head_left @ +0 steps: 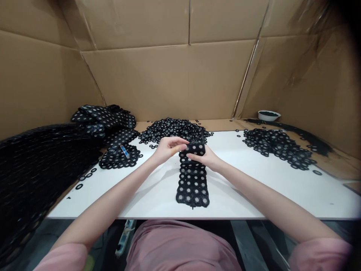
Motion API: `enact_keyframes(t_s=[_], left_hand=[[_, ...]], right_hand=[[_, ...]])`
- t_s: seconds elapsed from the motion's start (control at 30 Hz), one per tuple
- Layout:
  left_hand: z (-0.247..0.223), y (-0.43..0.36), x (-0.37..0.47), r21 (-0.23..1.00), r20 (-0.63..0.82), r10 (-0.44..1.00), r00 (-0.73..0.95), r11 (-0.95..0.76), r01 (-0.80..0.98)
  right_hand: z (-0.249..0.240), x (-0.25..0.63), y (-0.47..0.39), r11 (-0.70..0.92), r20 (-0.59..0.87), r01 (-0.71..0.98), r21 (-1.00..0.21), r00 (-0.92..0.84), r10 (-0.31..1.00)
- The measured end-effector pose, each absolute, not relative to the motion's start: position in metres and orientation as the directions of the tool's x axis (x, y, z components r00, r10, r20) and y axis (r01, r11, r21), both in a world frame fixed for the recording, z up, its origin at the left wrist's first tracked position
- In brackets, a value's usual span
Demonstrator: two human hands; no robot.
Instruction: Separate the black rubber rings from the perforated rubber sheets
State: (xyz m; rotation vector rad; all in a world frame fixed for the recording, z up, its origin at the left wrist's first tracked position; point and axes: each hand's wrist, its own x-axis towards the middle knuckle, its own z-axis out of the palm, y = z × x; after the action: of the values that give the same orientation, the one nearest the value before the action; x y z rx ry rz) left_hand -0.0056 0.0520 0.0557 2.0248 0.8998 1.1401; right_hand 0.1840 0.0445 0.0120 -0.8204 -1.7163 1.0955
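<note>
A black strip (193, 184) made of joined rings hangs or lies toward the front edge of the white table (158, 199), its upper end raised between my hands. My left hand (168, 149) is at the strip's upper left, thumb and fingers pinched together at its edge; anything small between the fingertips is hidden. My right hand (207, 157) holds the strip's upper end from the right, with the thumb across the front and the fingers behind it.
Behind my hands is a pile of black rings (172, 128). Another ring pile (279, 146) and a white bowl (268, 116) are at the right. Folded ring sheets (108, 118), a blue-labelled item (124, 151) and a large black heap (47, 162) lie left.
</note>
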Motion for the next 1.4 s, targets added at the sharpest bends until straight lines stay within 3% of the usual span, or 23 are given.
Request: enact_keyframes(t_s=[0.13,0.2,0.3,0.37,0.43,0.53,0.63,0.73,0.9,1.17,1.4], left_hand=[[0.049,0.046,0.004,0.607,0.546,0.724,0.422,-0.689,0.396],[0.047,0.052,0.006,0.691,0.521,0.778,0.351,-0.626,0.361],[0.049,0.073,-0.002,0.869,0.461,0.88,0.112,-0.474,0.143],[0.049,0.092,-0.014,0.897,0.441,0.896,-0.044,-0.439,0.058],[0.046,0.108,-0.027,0.901,0.43,0.899,-0.082,-0.421,0.106],[0.039,0.119,-0.036,0.865,0.433,0.901,-0.029,-0.406,0.294],[0.038,0.106,-0.028,0.707,0.563,0.825,0.06,-0.517,0.483],[0.046,0.077,-0.008,0.493,0.719,0.639,0.274,-0.746,0.447],[0.047,0.042,0.023,0.286,0.722,0.458,0.519,-0.88,0.379],[0.044,0.035,0.033,0.481,0.622,0.69,0.371,-0.71,0.514],[0.043,0.039,0.035,0.577,0.568,0.766,0.302,-0.631,0.518]], right_hand=[[0.016,0.183,0.041,0.371,0.329,0.041,-0.928,-0.379,0.865],[0.016,0.182,0.041,0.373,0.326,0.072,-0.925,-0.352,0.877],[0.013,0.18,0.041,0.373,0.322,0.109,-0.921,-0.322,0.89],[0.011,0.18,0.041,0.36,0.304,0.119,-0.925,-0.333,0.892],[0.009,0.181,0.041,0.365,0.307,0.105,-0.925,-0.363,0.88],[0.009,0.183,0.041,0.371,0.329,0.043,-0.927,-0.378,0.865],[0.011,0.185,0.041,0.335,0.311,0.006,-0.942,-0.355,0.882],[0.012,0.184,0.04,0.337,0.32,-0.008,-0.941,-0.333,0.887],[0.007,0.179,0.043,0.465,0.425,0.043,-0.884,-0.338,0.84],[0.003,0.17,0.045,0.518,0.442,0.155,-0.841,-0.354,0.824],[0.0,0.167,0.046,0.501,0.405,0.248,-0.829,-0.351,0.844]])
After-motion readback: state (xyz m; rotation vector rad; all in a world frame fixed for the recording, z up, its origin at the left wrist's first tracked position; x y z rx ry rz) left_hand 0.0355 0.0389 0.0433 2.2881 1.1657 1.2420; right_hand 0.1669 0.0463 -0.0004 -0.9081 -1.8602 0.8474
